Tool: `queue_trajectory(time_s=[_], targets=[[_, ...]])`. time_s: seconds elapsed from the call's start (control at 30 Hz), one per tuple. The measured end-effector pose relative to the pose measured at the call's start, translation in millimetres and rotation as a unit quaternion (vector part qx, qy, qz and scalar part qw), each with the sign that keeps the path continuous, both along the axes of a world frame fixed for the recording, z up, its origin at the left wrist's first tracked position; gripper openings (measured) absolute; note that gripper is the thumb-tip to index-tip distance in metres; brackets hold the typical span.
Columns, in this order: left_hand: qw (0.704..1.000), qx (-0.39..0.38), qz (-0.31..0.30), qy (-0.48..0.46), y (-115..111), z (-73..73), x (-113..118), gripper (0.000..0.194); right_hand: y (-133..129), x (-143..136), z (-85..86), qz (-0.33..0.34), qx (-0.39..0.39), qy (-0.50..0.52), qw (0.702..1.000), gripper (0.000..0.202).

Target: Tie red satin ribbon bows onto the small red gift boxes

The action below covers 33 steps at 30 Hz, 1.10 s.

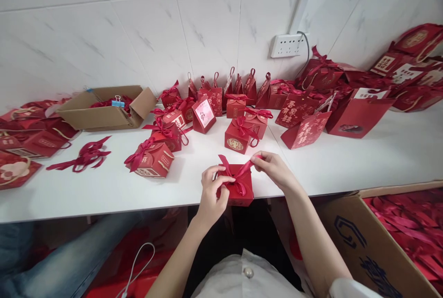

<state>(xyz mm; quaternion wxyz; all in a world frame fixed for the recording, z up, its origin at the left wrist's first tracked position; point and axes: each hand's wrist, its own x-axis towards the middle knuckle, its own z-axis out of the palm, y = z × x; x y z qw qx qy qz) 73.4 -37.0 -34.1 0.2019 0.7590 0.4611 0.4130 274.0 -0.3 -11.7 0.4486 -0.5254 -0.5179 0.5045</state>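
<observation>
A small red gift box (246,200) sits at the front edge of the white table, with a dark red ribbon (240,187) tied in a bow on its top. At the box's left side, my left hand (215,189) has its fingers bent around the ribbon near the knot. Up and to the right, my right hand (272,168) pinches a ribbon tail between thumb and forefinger and draws it out taut. Another ribbon tail sticks up behind the left hand. Just behind this box stands a finished-looking red box (238,141) with a bow and a gold emblem.
Several red gift boxes (149,162) stand on the table (187,192). Loose ribbons (88,155) lie left, near an open carton (100,116) with a blue clip (118,101). A carton (346,231) of red items stands lower right. A person's denim-clad leg (76,252) is lower left.
</observation>
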Motion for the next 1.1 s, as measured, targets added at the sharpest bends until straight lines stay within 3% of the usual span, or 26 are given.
queue_trajectory(time_s=[0.17,0.27,0.37,0.5,0.6,0.73,1.1], targets=[[0.999,-0.008,-0.007,0.047,0.0,2.9,-0.2,0.043,38.8,-23.3,10.9,0.021,0.056,-0.103,0.993,0.021],[0.998,-0.024,-0.002,0.064,0.4,4.6,-0.6,0.044,39.6,-26.4,12.6,-0.03,0.094,-0.168,0.981,0.019],[0.997,-0.038,0.006,0.065,0.4,5.8,-1.2,0.044,11.4,-18.4,16.4,-0.083,0.12,-0.19,0.971,0.022],[0.998,-0.053,0.001,0.045,1.1,6.5,-1.1,0.044,-41.8,-14.3,18.5,0.001,0.131,-0.247,0.96,0.024],[0.997,-0.063,0.0,0.036,2.3,6.2,-0.9,0.044,-61.1,-22.8,12.4,0.005,0.114,-0.276,0.954,0.021],[0.997,-0.064,0.012,0.031,3.6,5.0,-0.9,0.043,-57.7,-29.6,7.3,-0.001,0.095,-0.25,0.964,0.005],[0.996,-0.089,0.015,0.021,3.2,2.3,-2.6,0.042,-40.1,-27.2,2.2,0.018,0.089,-0.099,0.991,0.017]])
